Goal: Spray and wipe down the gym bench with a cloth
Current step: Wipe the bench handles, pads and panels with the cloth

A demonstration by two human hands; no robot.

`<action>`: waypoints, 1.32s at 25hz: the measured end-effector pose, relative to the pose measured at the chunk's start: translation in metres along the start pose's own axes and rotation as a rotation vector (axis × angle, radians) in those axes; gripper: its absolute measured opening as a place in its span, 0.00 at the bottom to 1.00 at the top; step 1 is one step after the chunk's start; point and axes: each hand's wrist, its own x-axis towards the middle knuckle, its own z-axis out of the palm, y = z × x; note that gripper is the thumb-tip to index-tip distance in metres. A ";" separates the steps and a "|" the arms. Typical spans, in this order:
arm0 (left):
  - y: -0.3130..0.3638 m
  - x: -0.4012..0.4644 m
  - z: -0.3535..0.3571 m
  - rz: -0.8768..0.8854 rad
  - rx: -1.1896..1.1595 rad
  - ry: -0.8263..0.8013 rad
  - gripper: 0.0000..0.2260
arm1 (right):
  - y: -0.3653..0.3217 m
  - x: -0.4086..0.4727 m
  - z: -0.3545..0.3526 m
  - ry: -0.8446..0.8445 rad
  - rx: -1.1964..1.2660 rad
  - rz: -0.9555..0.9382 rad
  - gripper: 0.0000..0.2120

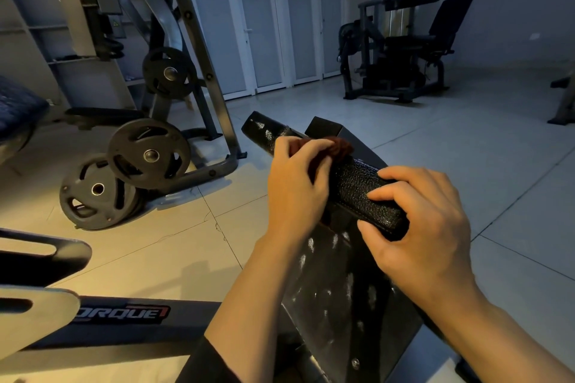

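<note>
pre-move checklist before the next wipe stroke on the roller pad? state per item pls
1. Cloth in left hand: ok, gripped against the roller pad.
2. Pad steadied: ok, right hand curls over its near end.
3. Spray on far pad end: ok, white droplets visible, unwiped.
4. Bench frame below wiped: not ok, droplets remain.
5. Spray bottle within reach: cannot tell, none in view.

Beside the rack (199, 50): three weight plates (148, 155). One cloth (337, 148), two hands (298, 186), one leg machine (401, 50) far off.
</note>
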 end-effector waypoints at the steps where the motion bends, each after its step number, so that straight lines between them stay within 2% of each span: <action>1: -0.006 0.003 0.000 -0.079 0.020 0.002 0.10 | 0.000 0.000 0.000 -0.003 0.001 0.002 0.17; 3: -0.022 0.003 -0.002 -0.293 0.041 0.026 0.11 | 0.001 0.000 0.000 -0.010 -0.001 -0.002 0.17; 4: -0.026 0.003 -0.003 -0.334 0.031 0.046 0.10 | 0.001 0.000 0.000 -0.011 0.000 -0.005 0.17; 5: -0.026 0.003 -0.002 -0.325 0.006 0.067 0.10 | 0.002 0.000 -0.001 -0.013 0.002 -0.008 0.17; 7: -0.013 0.003 0.001 -0.197 -0.021 0.133 0.11 | 0.002 0.001 -0.001 -0.011 0.011 -0.015 0.17; 9: 0.002 0.004 0.005 -0.100 -0.039 0.168 0.17 | 0.001 0.000 -0.001 -0.004 0.011 -0.011 0.18; 11: 0.013 0.000 0.007 -0.051 -0.128 0.093 0.22 | 0.000 0.000 0.000 -0.004 0.008 -0.002 0.17; 15: 0.000 -0.012 -0.002 0.046 -0.310 -0.024 0.17 | 0.001 0.001 0.000 -0.011 0.005 -0.002 0.18; 17: -0.006 -0.012 -0.005 0.054 -0.274 -0.072 0.18 | 0.001 0.001 0.000 -0.008 -0.007 0.005 0.18; 19: -0.013 -0.007 -0.005 0.069 -0.157 -0.016 0.19 | 0.001 0.000 0.000 -0.008 -0.002 0.009 0.18; 20: -0.018 -0.004 -0.004 0.007 -0.126 0.058 0.21 | 0.001 -0.001 -0.001 -0.011 0.003 0.008 0.18; 22: -0.020 -0.001 -0.003 -0.251 -0.178 0.238 0.24 | 0.001 -0.001 -0.002 -0.025 0.005 0.006 0.17; 23: -0.017 -0.001 -0.002 -0.320 -0.210 0.286 0.24 | 0.001 -0.001 -0.002 -0.029 0.006 0.004 0.17; 24: -0.013 -0.001 0.000 -0.280 -0.210 0.286 0.22 | 0.002 -0.001 -0.002 -0.030 0.008 0.002 0.17; 26: -0.002 -0.003 0.004 -0.038 -0.159 0.154 0.17 | 0.002 -0.001 -0.002 -0.027 0.010 0.003 0.17; 28: -0.002 -0.002 0.006 0.063 -0.131 0.016 0.17 | 0.002 -0.001 -0.001 -0.023 0.012 0.007 0.17; 31: -0.016 -0.002 0.003 -0.095 -0.210 -0.094 0.16 | 0.001 0.000 0.000 -0.013 0.015 0.003 0.17; 33: -0.018 -0.006 0.003 -0.165 -0.324 -0.065 0.12 | 0.001 0.000 0.001 -0.013 0.006 0.000 0.17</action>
